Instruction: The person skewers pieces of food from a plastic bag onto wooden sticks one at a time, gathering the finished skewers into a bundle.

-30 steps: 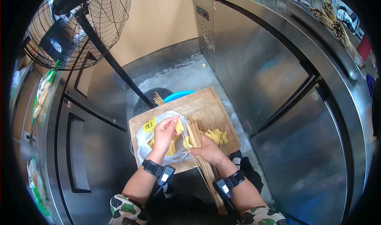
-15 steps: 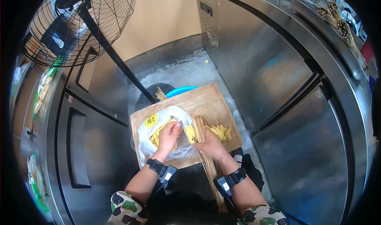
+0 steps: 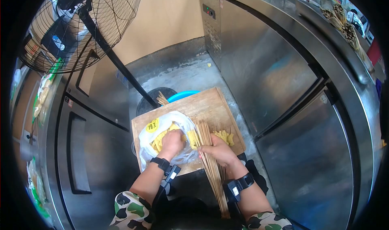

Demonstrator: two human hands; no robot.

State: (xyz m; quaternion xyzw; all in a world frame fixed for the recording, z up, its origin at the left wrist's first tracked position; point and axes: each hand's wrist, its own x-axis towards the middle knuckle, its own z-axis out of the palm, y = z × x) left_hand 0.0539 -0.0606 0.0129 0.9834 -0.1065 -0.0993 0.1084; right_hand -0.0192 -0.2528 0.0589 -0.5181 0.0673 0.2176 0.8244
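Observation:
My right hand (image 3: 222, 152) is closed around a thick bundle of bamboo skewers (image 3: 210, 165), which slants down toward my lap. A ridged yellow food piece (image 3: 193, 139) sits at the bundle's left side, by my thumb. My left hand (image 3: 173, 143) is curled down in an open white plastic bag (image 3: 146, 159), among yellow food pieces (image 3: 157, 142). Its fingertips are hidden, so what they pinch cannot be made out. Beyond my right hand, more yellow pieces on skewers (image 3: 225, 137) lie on the wooden board (image 3: 216, 104) under everything.
A blue basin (image 3: 183, 95) and a dark round lid-like thing (image 3: 148, 104) are behind the board. A fan (image 3: 87, 27) on a black pole stands at left. Steel cabinets (image 3: 267, 59) flank both sides. A metal tray (image 3: 328, 37) with skewer bundles rests on the right counter.
My left hand has gone from above the bag's right side down into it, fingers curling out of sight. My right hand keeps the skewers with only a slight shift.

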